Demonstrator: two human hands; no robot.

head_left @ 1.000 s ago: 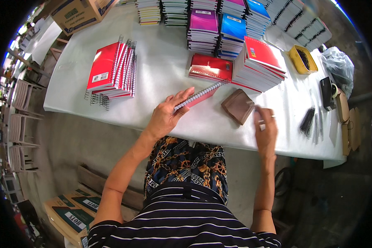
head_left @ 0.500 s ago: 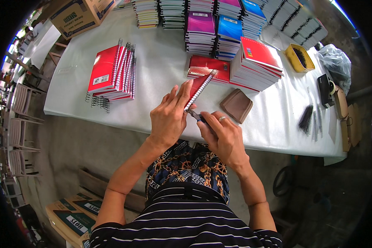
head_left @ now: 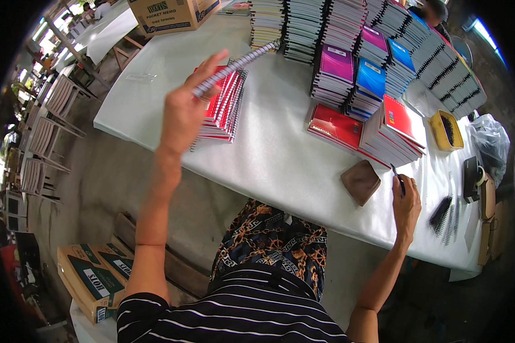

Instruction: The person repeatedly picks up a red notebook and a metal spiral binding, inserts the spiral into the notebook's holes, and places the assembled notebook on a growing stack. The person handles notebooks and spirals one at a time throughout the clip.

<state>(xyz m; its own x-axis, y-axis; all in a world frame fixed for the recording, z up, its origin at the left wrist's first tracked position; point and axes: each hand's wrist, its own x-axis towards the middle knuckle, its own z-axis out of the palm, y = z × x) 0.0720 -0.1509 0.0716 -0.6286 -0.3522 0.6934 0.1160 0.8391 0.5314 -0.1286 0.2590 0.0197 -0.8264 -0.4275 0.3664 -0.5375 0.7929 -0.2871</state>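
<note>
My left hand [head_left: 184,111], a little blurred, is raised over the left pile of red spiral notebooks [head_left: 228,117]. It grips a spiral notebook [head_left: 237,66], seen mostly along its wire-bound edge. At the right, my right hand [head_left: 407,210] is closed round small dark-handled pliers [head_left: 401,184], with their tip pointing up and away from me. Left of that hand lies a brown pad [head_left: 360,182] on the table. Just beyond it are a tall stack of red-covered notebooks [head_left: 403,120] and a low red notebook stack [head_left: 335,127].
Purple notebooks [head_left: 336,60] and blue notebooks [head_left: 372,77] are piled at the back. A yellow tub [head_left: 456,146] of dark bits, loose wire coils [head_left: 440,214] and a tape dispenser [head_left: 471,177] sit at the right. Cartons [head_left: 174,20] stand far left, others [head_left: 77,286] low beside me.
My left hand has carried the notebook left, over the red pile. My right hand has moved right with the pliers, away from the notebook. The view has turned leftward.
</note>
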